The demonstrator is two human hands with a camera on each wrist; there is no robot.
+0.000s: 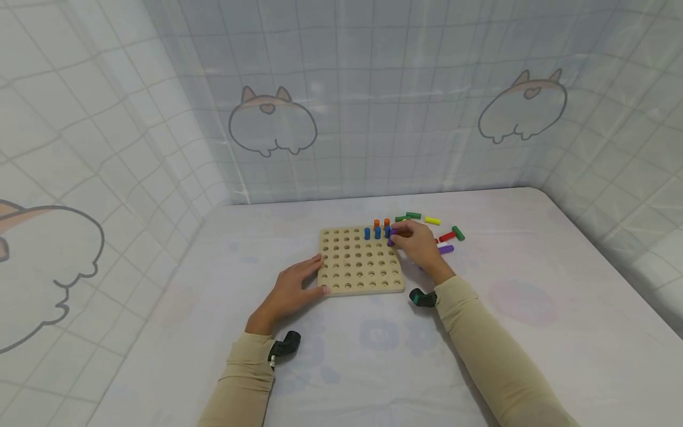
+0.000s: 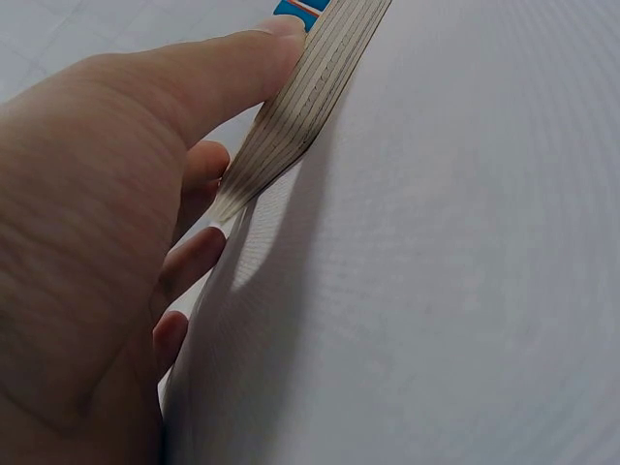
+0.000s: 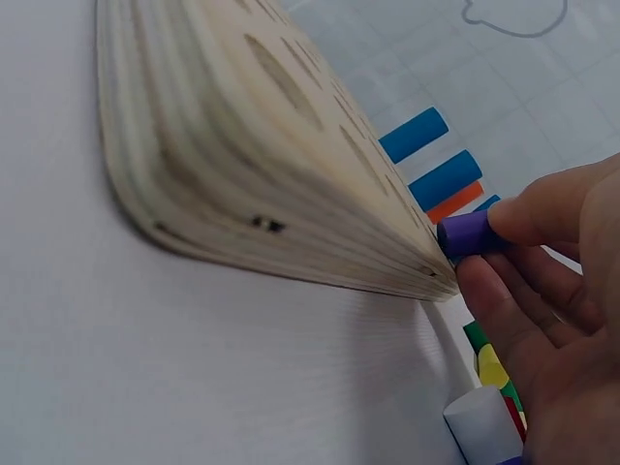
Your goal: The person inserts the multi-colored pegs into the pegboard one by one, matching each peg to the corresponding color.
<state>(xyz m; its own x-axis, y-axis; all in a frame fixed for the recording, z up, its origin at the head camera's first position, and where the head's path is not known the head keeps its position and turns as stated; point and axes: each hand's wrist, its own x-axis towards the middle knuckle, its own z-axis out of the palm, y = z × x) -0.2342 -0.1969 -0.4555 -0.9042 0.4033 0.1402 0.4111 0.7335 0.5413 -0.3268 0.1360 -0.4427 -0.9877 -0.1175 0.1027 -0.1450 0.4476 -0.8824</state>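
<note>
Purple peg (image 3: 467,234) pinched by right hand (image 1: 418,243) at board's far right.
Peg is held between thumb and fingertips, gap closed to its width; seated or not, can't tell. Board (image 1: 353,261) is touched at near left corner by left hand (image 1: 290,290), thumb and fingers apart, nothing pinched. Blue pegs (image 1: 377,232) and orange pegs (image 1: 376,224) are stood far right; loose pegs (image 1: 447,236) are scattered right.

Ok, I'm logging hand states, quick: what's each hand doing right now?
Left hand: open, touching the edge of the pegboard.
Right hand: closed, pinching a purple peg.
</note>
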